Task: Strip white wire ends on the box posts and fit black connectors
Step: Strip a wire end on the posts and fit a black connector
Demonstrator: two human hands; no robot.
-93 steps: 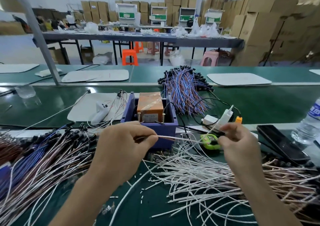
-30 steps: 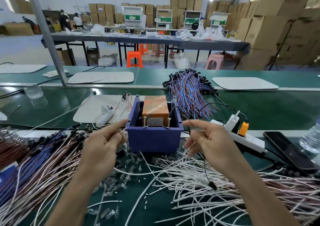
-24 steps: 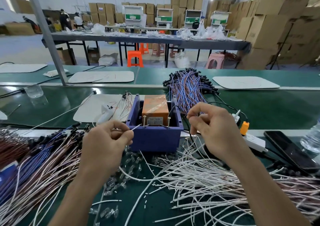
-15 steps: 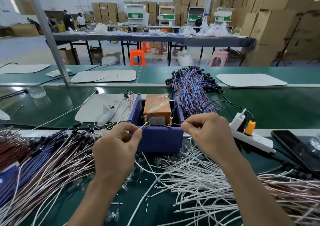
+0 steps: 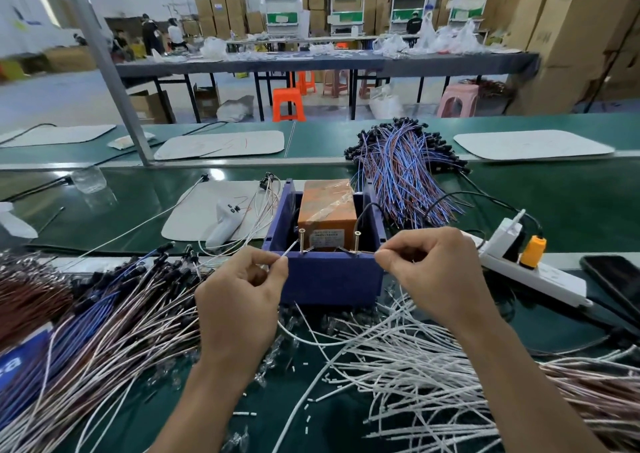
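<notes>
Hands at a blue box (image 5: 329,281), each pinching a white wire (image 5: 292,248) end at its metal posts.

Left hand (image 5: 239,300) has thumb and forefinger closed on one wire end, whose tip angles up to the left post (image 5: 302,242), touching or just short of it; the view is too small to tell. Right hand (image 5: 433,276) pinches a wire end held level against the foot of the right post (image 5: 356,241). Both posts stand upright at the box's near wall, before an orange block (image 5: 327,206). Loose white wires (image 5: 398,366) lie heaped on the green bench (image 5: 343,414) below the hands; a power strip (image 5: 533,276) sits to the right.
</notes>
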